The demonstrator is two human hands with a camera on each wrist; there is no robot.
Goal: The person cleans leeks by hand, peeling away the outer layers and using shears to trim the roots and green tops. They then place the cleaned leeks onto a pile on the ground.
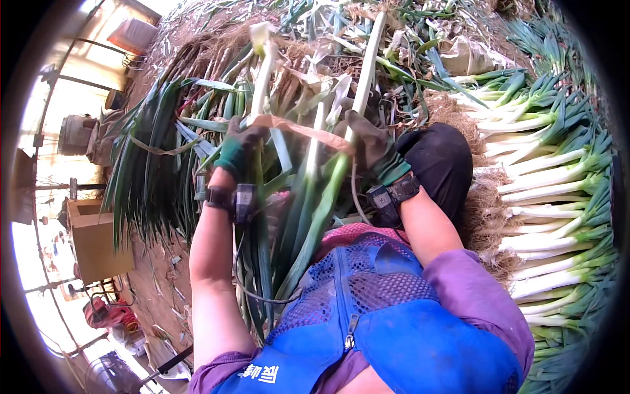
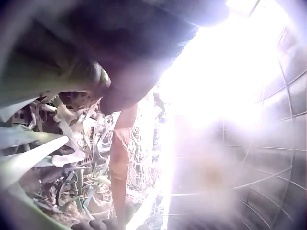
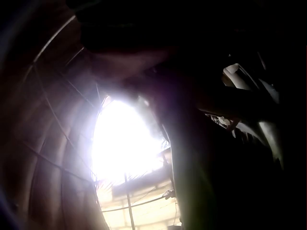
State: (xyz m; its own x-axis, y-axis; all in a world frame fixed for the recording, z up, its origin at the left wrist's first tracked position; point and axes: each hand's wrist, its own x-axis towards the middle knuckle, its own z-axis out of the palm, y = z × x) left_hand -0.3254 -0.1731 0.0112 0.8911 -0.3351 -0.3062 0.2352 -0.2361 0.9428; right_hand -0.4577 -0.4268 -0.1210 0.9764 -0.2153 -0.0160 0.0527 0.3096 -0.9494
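Both gloved hands stretch a flat pinkish-tan strip across a few long leeks. The left hand pinches one end beside the left leek; in the left wrist view the strip hangs taut from its fingers. The right hand grips the other end against the right leek, whose white shaft points up and away. A middle leek passes behind the strip. Green leaves run down toward the blue vest. In the right wrist view the hand is mostly dark, its fingertips hidden.
A pile of leeks with dark green leaves lies at left. Rows of trimmed leeks line the right side, roots inward. Loose leaf scraps cover the ground ahead. A cardboard box stands far left; the person's bent knee is beside the right hand.
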